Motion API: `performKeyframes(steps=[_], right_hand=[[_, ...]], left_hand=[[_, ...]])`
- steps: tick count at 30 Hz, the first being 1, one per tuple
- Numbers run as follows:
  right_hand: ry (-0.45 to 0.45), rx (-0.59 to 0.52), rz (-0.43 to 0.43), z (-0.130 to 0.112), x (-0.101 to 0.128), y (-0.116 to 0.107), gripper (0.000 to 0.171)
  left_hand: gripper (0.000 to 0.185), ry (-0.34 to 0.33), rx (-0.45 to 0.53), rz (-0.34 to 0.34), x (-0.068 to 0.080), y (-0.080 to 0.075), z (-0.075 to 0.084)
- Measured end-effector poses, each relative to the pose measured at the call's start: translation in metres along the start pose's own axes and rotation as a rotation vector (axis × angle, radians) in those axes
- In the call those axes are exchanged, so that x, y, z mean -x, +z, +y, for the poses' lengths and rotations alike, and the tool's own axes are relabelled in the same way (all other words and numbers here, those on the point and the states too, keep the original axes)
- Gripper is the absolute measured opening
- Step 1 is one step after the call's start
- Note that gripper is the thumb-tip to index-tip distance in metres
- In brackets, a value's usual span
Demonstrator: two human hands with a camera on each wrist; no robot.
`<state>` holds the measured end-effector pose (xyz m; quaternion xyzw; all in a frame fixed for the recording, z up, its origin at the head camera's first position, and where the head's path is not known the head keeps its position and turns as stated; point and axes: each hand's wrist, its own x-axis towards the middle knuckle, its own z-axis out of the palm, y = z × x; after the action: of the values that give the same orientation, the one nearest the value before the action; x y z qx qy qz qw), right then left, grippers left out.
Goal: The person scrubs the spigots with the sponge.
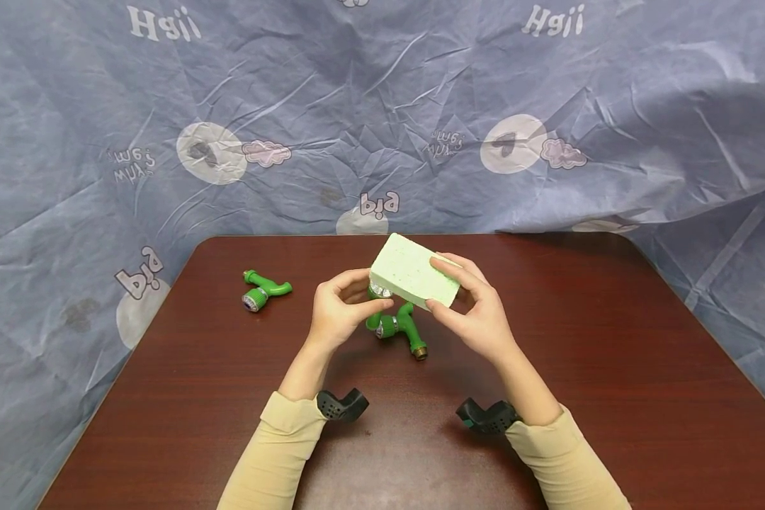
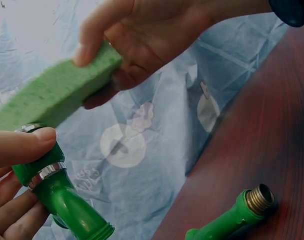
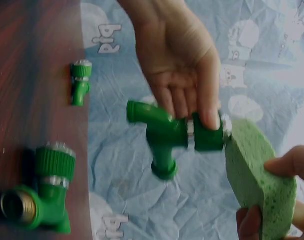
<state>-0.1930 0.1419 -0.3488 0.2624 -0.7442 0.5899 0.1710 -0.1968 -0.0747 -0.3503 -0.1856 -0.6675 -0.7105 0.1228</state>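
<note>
Above the table, my left hand (image 1: 341, 306) grips a green plastic tap (image 3: 167, 130) by its ribbed knob, thumb on one side and fingers behind. My right hand (image 1: 474, 308) holds a pale green sponge (image 1: 414, 273) at one end between thumb and fingers. The sponge's far end meets the silver-rimmed top of the knob in the right wrist view. In the head view the sponge hides most of the held tap. On the table below lies a second green tap (image 1: 408, 329) with a brass threaded end.
A third green tap (image 1: 264, 290) lies at the back left of the brown table (image 1: 580, 340). Behind the table hangs a wrinkled grey-blue printed cloth (image 1: 357, 106). Dark wrist mounts (image 1: 487, 416) sit at both cuffs.
</note>
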Motion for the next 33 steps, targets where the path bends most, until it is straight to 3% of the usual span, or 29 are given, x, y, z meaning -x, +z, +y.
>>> performKeyframes(steps=[2, 6, 9, 13, 16, 20, 24, 29, 33], right_hand=[[0.024, 0.028, 0.061, 0.002, -0.002, -0.003, 0.054], [0.04, -0.041, 0.126, 0.002, -0.004, -0.008, 0.054], [-0.001, -0.136, 0.067, 0.0, -0.003, -0.008, 0.054], [-0.045, -0.144, -0.048, -0.001, -0.001, -0.004, 0.054], [-0.015, -0.115, -0.049, 0.001, -0.001, -0.002, 0.053], [0.058, -0.035, 0.019, -0.008, -0.003, -0.003, 0.051], [0.082, -0.051, 0.051, -0.012, -0.005, -0.008, 0.051], [0.009, -0.211, -0.015, 0.002, -0.004, -0.014, 0.053], [-0.053, -0.233, -0.097, 0.005, -0.003, -0.015, 0.054]], left_hand=[[0.044, -0.007, -0.004, 0.011, 0.0, 0.001, 0.003], [0.044, -0.019, -0.011, 0.031, 0.001, -0.001, 0.006], [0.044, -0.015, -0.008, 0.031, 0.001, -0.001, 0.007], [0.043, 0.0, 0.001, 0.016, 0.001, 0.0, 0.005], [0.042, 0.007, 0.003, 0.015, 0.0, 0.0, 0.001], [0.043, 0.019, 0.011, 0.016, -0.002, -0.001, -0.008], [0.044, 0.016, 0.025, 0.024, -0.002, -0.001, -0.007], [0.044, 0.0, 0.028, 0.041, -0.001, 0.0, 0.002], [0.043, -0.002, 0.02, 0.043, -0.002, 0.0, 0.003]])
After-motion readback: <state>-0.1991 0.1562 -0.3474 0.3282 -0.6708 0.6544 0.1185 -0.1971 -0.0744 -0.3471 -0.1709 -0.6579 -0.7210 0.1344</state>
